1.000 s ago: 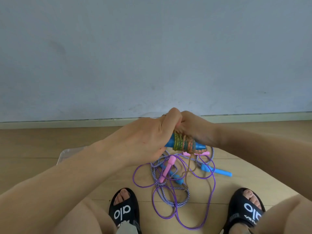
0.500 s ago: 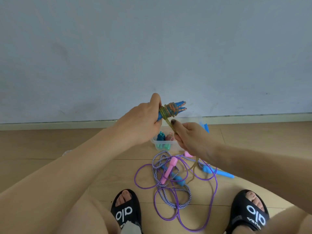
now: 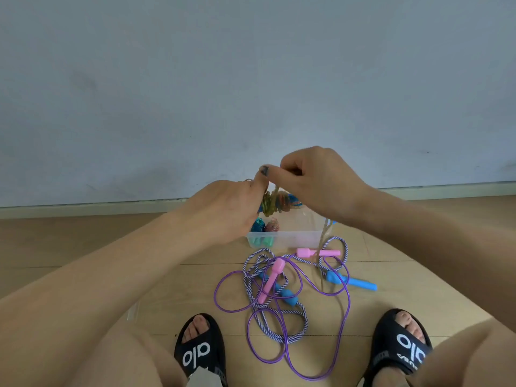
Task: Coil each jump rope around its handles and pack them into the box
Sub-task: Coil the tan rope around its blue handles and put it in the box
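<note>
My left hand grips a pair of blue handles wound with a multicoloured rope, held above the clear plastic box. My right hand pinches the loose end of that rope just above the coil; the free length hangs down past the box to the floor. Inside the box lie coiled ropes with teal handles. On the floor in front lie a purple rope with pink handles and a blue-white striped rope with blue handles, tangled together.
A grey wall with a baseboard runs behind the box. My two feet in black slides stand on the wooden floor on either side of the tangled ropes. A clear lid edge shows under my left arm.
My right hand has risen from below the coil to above it, carrying the rope end over the handles. The left hand with the coiled handles has dropped slightly.
</note>
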Motion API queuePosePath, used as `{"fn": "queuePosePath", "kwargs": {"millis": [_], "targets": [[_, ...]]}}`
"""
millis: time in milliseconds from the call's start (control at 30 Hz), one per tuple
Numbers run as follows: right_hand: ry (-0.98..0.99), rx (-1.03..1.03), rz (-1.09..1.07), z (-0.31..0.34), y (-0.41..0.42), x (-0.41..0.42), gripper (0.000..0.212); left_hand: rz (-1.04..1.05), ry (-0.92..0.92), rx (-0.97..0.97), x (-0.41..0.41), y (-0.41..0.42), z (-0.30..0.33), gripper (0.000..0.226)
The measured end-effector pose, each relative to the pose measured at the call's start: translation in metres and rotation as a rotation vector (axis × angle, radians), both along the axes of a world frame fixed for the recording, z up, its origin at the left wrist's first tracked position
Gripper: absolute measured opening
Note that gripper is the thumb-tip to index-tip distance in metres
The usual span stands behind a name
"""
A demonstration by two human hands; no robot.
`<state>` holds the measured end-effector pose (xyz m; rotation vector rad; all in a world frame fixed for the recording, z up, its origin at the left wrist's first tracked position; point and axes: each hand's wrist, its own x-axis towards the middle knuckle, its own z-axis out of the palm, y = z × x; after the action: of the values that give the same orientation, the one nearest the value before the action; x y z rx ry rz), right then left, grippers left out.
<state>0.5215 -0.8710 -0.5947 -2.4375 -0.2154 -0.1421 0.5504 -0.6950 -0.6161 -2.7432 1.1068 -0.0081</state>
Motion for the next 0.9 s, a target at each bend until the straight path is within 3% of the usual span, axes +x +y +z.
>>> {"fn": "queuePosePath", "kwargs": {"millis": [67, 233, 333, 467, 600, 900], "targets": [[0.041, 0.047, 0.031, 0.004, -0.005, 0.008, 0.059, -0.056, -0.027, -0.013, -0.004, 0.0, 0.003, 0.043], [0.106, 0.162, 0.144, 0.007, -0.008, 0.016, 0.061, -0.115, -0.008, -0.137, -0.017, -0.001, 0.01, 0.031], [0.072, 0.202, 0.179, 0.013, -0.004, 0.013, 0.061, -0.146, 0.013, -0.217, -0.018, 0.002, 0.012, 0.04], [0.057, 0.242, 0.164, 0.016, -0.004, 0.013, 0.059, -0.141, -0.014, -0.186, -0.017, -0.002, 0.01, 0.03], [0.232, 0.249, 0.15, -0.004, -0.003, 0.017, 0.058, -0.16, 0.011, -0.229, -0.022, -0.002, 0.01, 0.033], [0.482, 0.517, 0.099, -0.027, -0.008, 0.018, 0.052, -0.062, 0.138, -0.407, -0.018, 0.001, 0.009, 0.038]]}}
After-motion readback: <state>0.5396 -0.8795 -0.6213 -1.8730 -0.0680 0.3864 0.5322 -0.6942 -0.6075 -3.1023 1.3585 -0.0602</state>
